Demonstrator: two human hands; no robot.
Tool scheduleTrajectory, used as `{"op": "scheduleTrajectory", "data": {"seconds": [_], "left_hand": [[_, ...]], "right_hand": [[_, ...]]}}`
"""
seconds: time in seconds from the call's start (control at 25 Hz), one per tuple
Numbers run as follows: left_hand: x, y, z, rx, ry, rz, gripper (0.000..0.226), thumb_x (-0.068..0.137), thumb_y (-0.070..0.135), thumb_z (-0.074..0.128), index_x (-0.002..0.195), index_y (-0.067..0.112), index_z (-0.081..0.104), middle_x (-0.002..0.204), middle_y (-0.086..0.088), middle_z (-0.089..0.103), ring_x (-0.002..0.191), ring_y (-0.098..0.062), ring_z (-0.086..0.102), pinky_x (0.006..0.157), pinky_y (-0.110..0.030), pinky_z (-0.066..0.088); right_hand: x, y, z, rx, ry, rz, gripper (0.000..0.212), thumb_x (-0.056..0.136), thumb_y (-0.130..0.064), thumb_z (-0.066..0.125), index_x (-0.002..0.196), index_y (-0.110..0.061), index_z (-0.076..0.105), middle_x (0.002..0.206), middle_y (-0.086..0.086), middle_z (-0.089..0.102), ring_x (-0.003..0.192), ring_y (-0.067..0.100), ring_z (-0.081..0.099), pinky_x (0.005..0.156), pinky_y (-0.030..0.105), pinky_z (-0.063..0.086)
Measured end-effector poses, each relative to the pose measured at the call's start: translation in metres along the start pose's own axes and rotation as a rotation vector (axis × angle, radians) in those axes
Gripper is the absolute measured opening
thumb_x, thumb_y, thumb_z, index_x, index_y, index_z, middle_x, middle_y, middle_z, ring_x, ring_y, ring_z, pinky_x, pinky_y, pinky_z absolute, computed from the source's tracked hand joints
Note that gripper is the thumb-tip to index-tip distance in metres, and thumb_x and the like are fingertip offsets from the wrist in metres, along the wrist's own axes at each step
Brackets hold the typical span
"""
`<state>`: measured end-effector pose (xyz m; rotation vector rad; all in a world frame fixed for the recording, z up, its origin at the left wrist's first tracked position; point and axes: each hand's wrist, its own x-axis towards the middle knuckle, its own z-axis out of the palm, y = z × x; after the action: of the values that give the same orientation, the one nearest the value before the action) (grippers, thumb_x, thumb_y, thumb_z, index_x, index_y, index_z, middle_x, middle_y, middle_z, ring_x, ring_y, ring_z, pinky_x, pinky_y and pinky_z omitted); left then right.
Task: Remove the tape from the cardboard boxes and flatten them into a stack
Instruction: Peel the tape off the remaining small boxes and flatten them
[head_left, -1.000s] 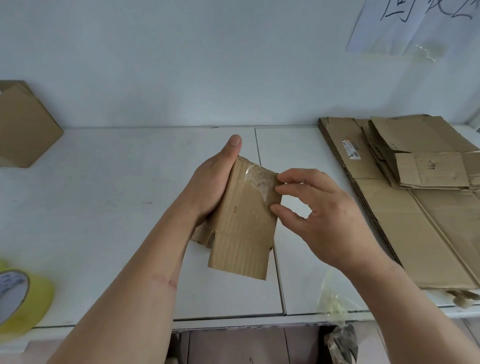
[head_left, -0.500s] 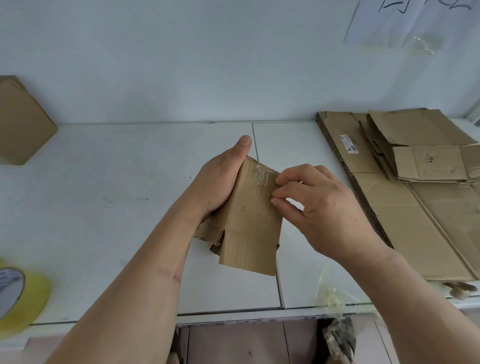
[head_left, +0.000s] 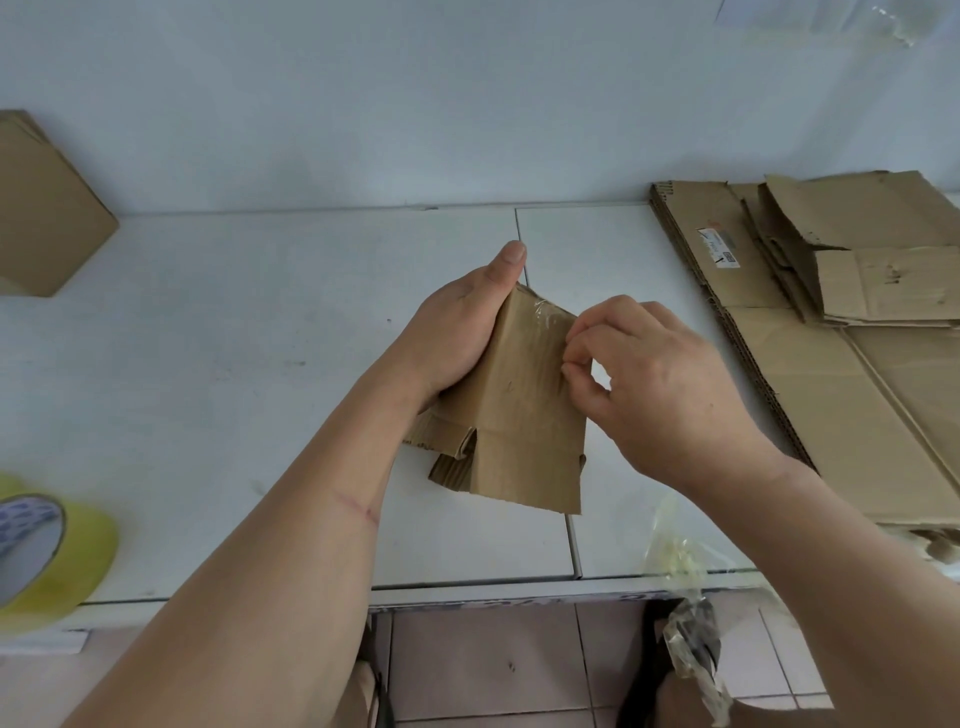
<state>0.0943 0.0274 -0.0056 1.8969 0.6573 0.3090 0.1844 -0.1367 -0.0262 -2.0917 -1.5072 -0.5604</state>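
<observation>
A small brown cardboard box (head_left: 519, 415), pressed nearly flat, is held above the white table (head_left: 234, 364). My left hand (head_left: 457, 332) grips its left side, thumb pointing up past the top corner. A strip of clear tape (head_left: 543, 319) lies across the box's top right corner. My right hand (head_left: 649, 384) has its thumb and fingertips pinched at the box's right edge just under that tape. Whether the fingers hold the tape's end is hidden. A stack of flattened cardboard (head_left: 841, 332) lies on the table at the right.
A brown cardboard box (head_left: 41, 208) stands at the far left by the wall. A yellow tape roll (head_left: 47, 556) sits at the table's front left. Crumpled clear tape (head_left: 685, 597) hangs off the front edge at the right. Tiled floor shows below.
My right hand has moved down the box's right edge and pinched tighter. The loose tape flap seen earlier now lies flatter on the corner. The view has tilted down a little.
</observation>
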Motion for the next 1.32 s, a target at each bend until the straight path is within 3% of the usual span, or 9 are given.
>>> {"op": "scheduleTrajectory", "data": {"seconds": [0.08, 0.16, 0.24, 0.36, 0.6, 0.76, 0.92, 1.12, 1.32], "left_hand": [[0.000, 0.000, 0.001, 0.042, 0.007, 0.019, 0.067, 0.094, 0.070, 0.026, 0.086, 0.012, 0.058, 0.091, 0.003, 0.065, 0.089, -0.010, 0.058, 0.086, -0.029, 0.042], [0.000, 0.003, 0.003, 0.069, 0.004, 0.026, 0.070, 0.095, 0.069, 0.026, 0.085, 0.005, 0.053, 0.092, -0.008, 0.065, 0.088, -0.017, 0.059, 0.086, -0.031, 0.043], [-0.001, 0.004, 0.003, 0.067, 0.020, 0.031, 0.069, 0.096, 0.067, 0.025, 0.079, 0.008, 0.057, 0.085, -0.003, 0.065, 0.085, -0.014, 0.059, 0.085, -0.027, 0.042], [-0.003, 0.008, 0.003, 0.071, 0.039, 0.062, 0.059, 0.098, 0.063, 0.025, 0.066, 0.017, 0.043, 0.067, 0.009, 0.053, 0.062, -0.002, 0.048, 0.073, -0.025, 0.040], [-0.003, 0.006, 0.005, 0.121, 0.016, 0.096, 0.062, 0.099, 0.062, 0.025, 0.076, 0.007, 0.040, 0.077, -0.012, 0.048, 0.074, -0.019, 0.049, 0.077, -0.034, 0.041], [-0.003, 0.007, 0.009, 0.165, 0.012, 0.126, 0.057, 0.100, 0.060, 0.025, 0.075, 0.009, 0.035, 0.076, -0.006, 0.041, 0.072, -0.016, 0.041, 0.073, -0.033, 0.036], [-0.003, 0.008, 0.009, 0.157, 0.013, 0.121, 0.065, 0.100, 0.059, 0.025, 0.079, -0.002, 0.036, 0.078, -0.007, 0.042, 0.073, -0.016, 0.041, 0.072, -0.032, 0.035], [-0.002, 0.006, 0.009, 0.160, 0.018, 0.131, 0.063, 0.101, 0.059, 0.024, 0.077, 0.001, 0.033, 0.075, -0.006, 0.041, 0.071, -0.015, 0.040, 0.072, -0.032, 0.035], [-0.003, 0.005, 0.009, 0.143, 0.022, 0.119, 0.060, 0.100, 0.059, 0.025, 0.075, 0.005, 0.034, 0.075, -0.006, 0.041, 0.071, -0.014, 0.040, 0.071, -0.031, 0.036]], "right_hand": [[0.001, -0.003, 0.003, -0.051, 0.008, 0.023, 0.015, 0.085, -0.016, 0.054, 0.075, -0.010, 0.063, 0.086, 0.003, 0.063, 0.070, 0.027, 0.057, 0.048, 0.038, 0.048], [0.001, -0.004, 0.004, -0.075, 0.023, 0.048, 0.015, 0.084, -0.016, 0.052, 0.074, -0.010, 0.062, 0.084, 0.004, 0.062, 0.068, 0.027, 0.056, 0.047, 0.038, 0.047], [0.001, -0.003, 0.001, -0.026, 0.030, 0.066, 0.014, 0.084, -0.018, 0.054, 0.075, -0.011, 0.062, 0.085, 0.002, 0.062, 0.070, 0.025, 0.056, 0.050, 0.038, 0.048], [0.002, -0.003, -0.007, 0.074, -0.031, 0.107, 0.023, 0.086, -0.035, 0.056, 0.078, -0.016, 0.064, 0.088, -0.003, 0.062, 0.073, 0.021, 0.057, 0.058, 0.033, 0.049], [0.006, -0.009, -0.012, 0.014, -0.156, 0.173, 0.010, 0.086, -0.022, 0.067, 0.081, -0.014, 0.065, 0.088, 0.001, 0.061, 0.075, 0.025, 0.057, 0.061, 0.035, 0.049], [-0.001, -0.007, -0.014, -0.047, -0.205, 0.120, 0.006, 0.084, -0.015, 0.068, 0.080, -0.012, 0.065, 0.087, 0.004, 0.059, 0.069, 0.027, 0.057, 0.056, 0.037, 0.051], [-0.004, -0.008, -0.006, -0.167, -0.168, 0.089, 0.020, 0.066, -0.003, 0.079, 0.067, -0.011, 0.061, 0.076, 0.005, 0.056, 0.061, 0.026, 0.055, 0.045, 0.033, 0.048], [-0.001, -0.016, 0.000, -0.278, -0.016, 0.126, 0.010, 0.073, -0.014, 0.055, 0.064, -0.013, 0.058, 0.069, 0.005, 0.054, 0.061, 0.028, 0.051, 0.067, 0.038, 0.043], [-0.003, -0.018, 0.005, -0.269, 0.050, 0.109, 0.008, 0.073, -0.011, 0.054, 0.066, -0.010, 0.058, 0.075, 0.008, 0.056, 0.073, 0.032, 0.053, 0.082, 0.038, 0.039]]}}
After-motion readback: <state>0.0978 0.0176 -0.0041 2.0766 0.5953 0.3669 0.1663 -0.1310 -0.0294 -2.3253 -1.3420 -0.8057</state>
